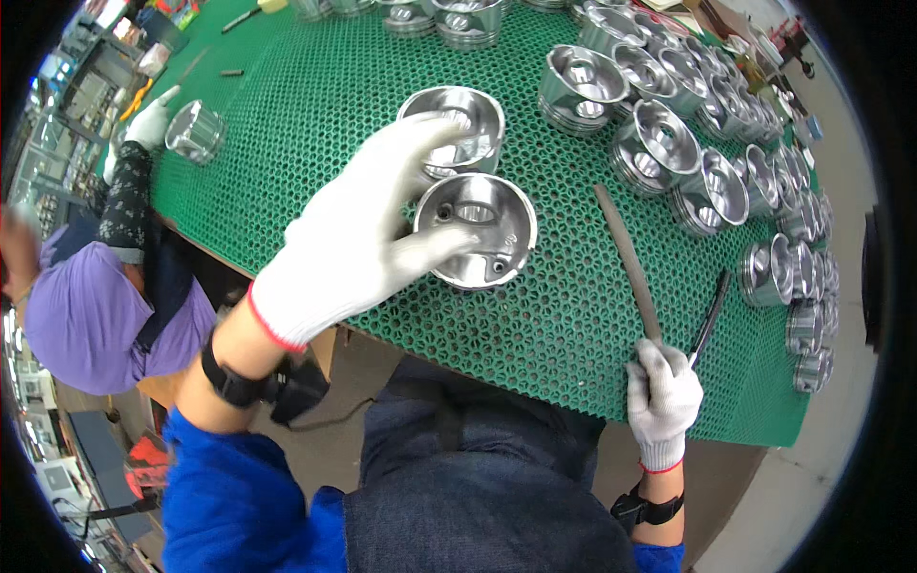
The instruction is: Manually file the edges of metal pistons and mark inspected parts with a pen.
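Observation:
My left hand [346, 229], in a white knit glove, reaches over two shiny metal pistons. Its thumb and fingers are spread apart. The thumb crosses the open end of the nearer piston [514, 215], while the blurred fingers lie over the farther piston [489, 119]; whether they touch either is unclear. Both pistons stand with their hollow ends up, close together. At the right, my gloved right hand [663, 393] is closed around the lower end of a long, narrow grey file [626, 250], its slightly curved blade pointing away from me over the mat.
A black pen-like tool [712, 315] lies beside my right hand. Rows of pistons [659, 148] fill the right side of the green perforated mat [573, 334]. At the left, a co-worker's gloved hand [151, 124] is near another piston [196, 132].

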`<state>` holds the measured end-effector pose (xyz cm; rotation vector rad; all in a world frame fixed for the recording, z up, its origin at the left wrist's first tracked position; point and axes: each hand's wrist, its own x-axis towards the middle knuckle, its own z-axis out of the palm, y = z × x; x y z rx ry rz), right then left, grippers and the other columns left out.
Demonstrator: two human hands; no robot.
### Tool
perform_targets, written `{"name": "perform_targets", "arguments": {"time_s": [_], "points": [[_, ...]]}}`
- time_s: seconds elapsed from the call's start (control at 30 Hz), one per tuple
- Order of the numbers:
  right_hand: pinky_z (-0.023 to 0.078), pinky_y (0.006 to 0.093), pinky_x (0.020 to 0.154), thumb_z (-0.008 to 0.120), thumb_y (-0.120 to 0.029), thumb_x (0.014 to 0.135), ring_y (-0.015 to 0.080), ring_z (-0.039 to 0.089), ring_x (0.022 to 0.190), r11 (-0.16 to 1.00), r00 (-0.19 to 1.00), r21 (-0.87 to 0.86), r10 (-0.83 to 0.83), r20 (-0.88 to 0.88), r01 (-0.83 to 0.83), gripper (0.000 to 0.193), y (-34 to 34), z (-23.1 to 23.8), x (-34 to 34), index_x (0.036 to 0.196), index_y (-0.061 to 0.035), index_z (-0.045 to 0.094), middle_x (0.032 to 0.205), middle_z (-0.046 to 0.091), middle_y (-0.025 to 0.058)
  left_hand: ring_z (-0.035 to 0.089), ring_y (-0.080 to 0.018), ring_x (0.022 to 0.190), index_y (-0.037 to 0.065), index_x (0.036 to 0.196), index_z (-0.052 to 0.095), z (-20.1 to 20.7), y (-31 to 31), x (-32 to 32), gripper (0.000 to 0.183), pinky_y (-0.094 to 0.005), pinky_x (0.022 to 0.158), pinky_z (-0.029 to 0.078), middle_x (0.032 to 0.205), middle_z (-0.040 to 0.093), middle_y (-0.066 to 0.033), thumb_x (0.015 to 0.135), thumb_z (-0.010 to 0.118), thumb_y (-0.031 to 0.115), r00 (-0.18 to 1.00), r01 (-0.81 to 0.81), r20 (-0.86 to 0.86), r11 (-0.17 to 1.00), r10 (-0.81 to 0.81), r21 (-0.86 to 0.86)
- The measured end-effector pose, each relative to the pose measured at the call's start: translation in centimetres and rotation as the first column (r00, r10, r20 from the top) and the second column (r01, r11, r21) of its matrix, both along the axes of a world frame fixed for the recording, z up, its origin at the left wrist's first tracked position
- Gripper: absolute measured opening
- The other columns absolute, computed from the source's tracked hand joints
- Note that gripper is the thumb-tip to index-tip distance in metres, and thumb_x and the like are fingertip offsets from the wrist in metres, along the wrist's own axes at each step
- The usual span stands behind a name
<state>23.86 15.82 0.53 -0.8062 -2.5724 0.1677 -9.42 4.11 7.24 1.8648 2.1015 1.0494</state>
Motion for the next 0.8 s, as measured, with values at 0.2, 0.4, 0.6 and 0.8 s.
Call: {"name": "perform_targets", "arguments": {"time_s": [0.2,0.4,0.6,0.8], "points": [[0.054,0.0372,0.065,0.074,-0.009,0.074,0.0288,0.066,0.076,0.999,0.999,0.022,0.033,-0.03,-0.032,0.032,-0.3,-0.2,0.6,0.105,-0.0112,0.065,0.095,0.067,0.0119,0.051,-0.0373,0.12,-0.003,0.137,0.042,-3.9,-3.0,3.7,0.094,-0.0443,0.104,0.039,0.131,0.051,-0.0221,0.073,0.072,0.059,0.996,-0.062,0.062,0.998,0.062,-0.003],[0.054,0.0366,0.067,0.073,-0.011,0.076,0.0288,0.066,0.076,0.997,0.997,0.057,0.053,-0.048,-0.05,0.03,-0.2,-0.3,0.9,0.105,-0.0117,0.066,0.097,0.068,0.0121,0.052,-0.0393,0.117,0.007,0.135,0.049,-3.5,-2.5,9.1,0.096,-0.0486,0.103,0.039,0.134,0.048,-0.023,0.058,0.085,0.051,0.97,0.053,-0.241,0.989,-0.019,0.135],[0.054,0.0363,0.067,0.073,-0.01,0.075,0.0282,0.067,0.077,0.998,0.997,0.052,0.033,-0.063,-0.03,0.028,-0.1,-0.5,0.8,0.103,-0.0128,0.068,0.093,0.068,0.0104,0.045,-0.0454,0.128,-0.007,0.142,0.029,-8.5,-3.0,9.9,0.122,-0.0484,0.107,0.039,0.14,0.04,-0.0314,0.051,0.093,0.043,0.935,0.217,0.235,0.952,-0.267,0.218],[0.054,0.0359,0.068,0.074,-0.009,0.075,0.0275,0.067,0.078,1.0,0.998,0.02,0.002,-0.06,-0.001,0.028,-0.1,-0.5,0.7,0.101,-0.0126,0.068,0.091,0.068,0.0076,0.052,-0.0444,0.121,-0.008,0.144,0.027,-9.2,-3.8,11.0,0.126,-0.0477,0.101,0.044,0.138,0.045,-0.0294,0.047,0.094,0.036,0.928,0.225,0.234,0.937,-0.289,0.267]]}}
